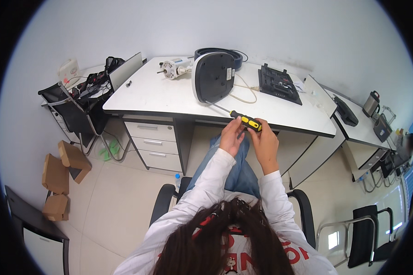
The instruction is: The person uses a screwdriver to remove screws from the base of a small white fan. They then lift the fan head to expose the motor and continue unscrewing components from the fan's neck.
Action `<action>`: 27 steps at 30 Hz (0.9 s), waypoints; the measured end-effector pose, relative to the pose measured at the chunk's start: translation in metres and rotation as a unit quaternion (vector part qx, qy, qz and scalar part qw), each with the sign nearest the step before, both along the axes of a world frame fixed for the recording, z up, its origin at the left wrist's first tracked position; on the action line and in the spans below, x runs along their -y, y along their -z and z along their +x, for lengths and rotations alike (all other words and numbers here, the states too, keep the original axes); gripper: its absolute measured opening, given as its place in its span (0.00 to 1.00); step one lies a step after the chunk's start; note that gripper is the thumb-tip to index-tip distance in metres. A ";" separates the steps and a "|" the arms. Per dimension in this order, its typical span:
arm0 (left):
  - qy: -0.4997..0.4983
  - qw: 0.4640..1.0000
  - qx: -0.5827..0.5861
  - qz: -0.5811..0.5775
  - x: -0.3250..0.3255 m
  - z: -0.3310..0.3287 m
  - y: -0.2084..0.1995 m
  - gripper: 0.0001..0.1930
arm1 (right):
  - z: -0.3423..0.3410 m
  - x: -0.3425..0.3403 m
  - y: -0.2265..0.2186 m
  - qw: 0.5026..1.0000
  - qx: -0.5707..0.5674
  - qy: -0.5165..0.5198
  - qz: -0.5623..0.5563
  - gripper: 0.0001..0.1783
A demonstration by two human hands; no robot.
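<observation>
Both of my hands are closed around the handle of a screwdriver (247,121) with a black and yellow grip. My left hand (232,136) pinches the handle near the shaft, and my right hand (265,143) grips its rear end. The metal shaft points up and left, its tip at the lower edge of a round-cornered appliance base (214,77). That base is black underneath with a white rim and stands tilted on its edge on the white desk (151,97). Whether the tip sits in a screw, I cannot tell.
A small electric motor (175,68) lies left of the base, and a dark blue ring-shaped part (236,58) behind it. A pale cable (244,99) runs toward a flat black panel (280,84) on the right. Cardboard boxes (55,176) lie on the floor at left.
</observation>
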State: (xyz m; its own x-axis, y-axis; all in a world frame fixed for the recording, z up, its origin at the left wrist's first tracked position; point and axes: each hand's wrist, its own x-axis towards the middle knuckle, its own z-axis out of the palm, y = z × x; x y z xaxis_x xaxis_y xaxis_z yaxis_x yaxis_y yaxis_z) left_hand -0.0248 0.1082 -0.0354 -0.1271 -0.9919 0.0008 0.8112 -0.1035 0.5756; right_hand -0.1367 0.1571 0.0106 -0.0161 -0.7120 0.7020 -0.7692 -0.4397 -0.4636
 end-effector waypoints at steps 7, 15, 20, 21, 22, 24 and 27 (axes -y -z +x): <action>0.010 1.000 -0.018 0.012 0.002 0.002 0.006 0.08 | -0.001 0.001 0.007 1.000 0.000 0.004 -0.008 0.18; -0.012 0.999 -0.021 0.028 -0.005 0.002 0.000 0.06 | -0.005 0.004 0.007 0.999 -0.026 0.032 0.030 0.19; -0.016 0.999 -0.023 0.017 -0.007 0.002 0.000 0.05 | -0.007 0.004 0.004 0.998 -0.030 0.033 0.050 0.20; -0.017 0.999 -0.022 0.016 -0.007 0.002 0.000 0.05 | -0.009 0.004 0.004 0.998 -0.027 0.029 0.052 0.21; -0.016 1.000 -0.018 0.014 -0.006 0.003 0.001 0.05 | -0.010 0.004 0.004 0.998 -0.024 0.026 0.055 0.21; -0.012 1.000 -0.018 0.007 -0.007 0.005 0.002 0.06 | -0.009 0.003 0.000 0.997 -0.012 0.017 0.070 0.21; -0.006 1.000 -0.022 0.011 -0.006 0.005 0.003 0.07 | -0.013 0.008 0.009 0.979 0.128 -0.086 0.133 0.21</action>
State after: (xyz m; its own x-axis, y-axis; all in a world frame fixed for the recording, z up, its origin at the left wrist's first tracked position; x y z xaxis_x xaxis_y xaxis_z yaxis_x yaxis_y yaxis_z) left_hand -0.0202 0.1143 -0.0387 -0.1155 -0.9932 -0.0155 0.8368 -0.1056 0.5373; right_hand -0.1493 0.1486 0.0013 -0.0314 -0.8762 0.4809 -0.5383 -0.3905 -0.7468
